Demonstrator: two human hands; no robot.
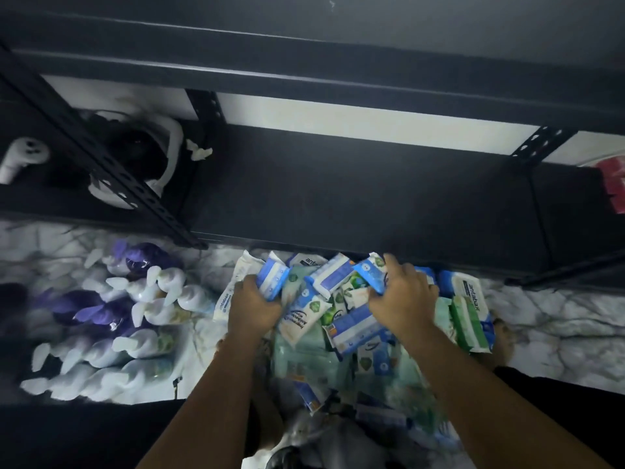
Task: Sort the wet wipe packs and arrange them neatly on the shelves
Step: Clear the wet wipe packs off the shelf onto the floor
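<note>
On the marbled floor [558, 316], right of loose bottles [145, 299] and just before the black shelf [355, 191], the wet wipe packs [314, 333] lie heaped; the left hand [255, 308] clamps a blue pack [273, 277] at the heap's left edge, and the right hand [404, 294] curls its fingers round several near the top. Risk: slick packs taken in mixed handfuls may slip free or reach the shelf unsorted. Long axes point every way; the green pack [468, 319] at far right runs toward the shelf.

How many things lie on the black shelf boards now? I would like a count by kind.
White headset: 1
White controller: 1
Crumpled white paper: 1
Red item, cut off by the picture's right edge: 1
Total: 4
</note>
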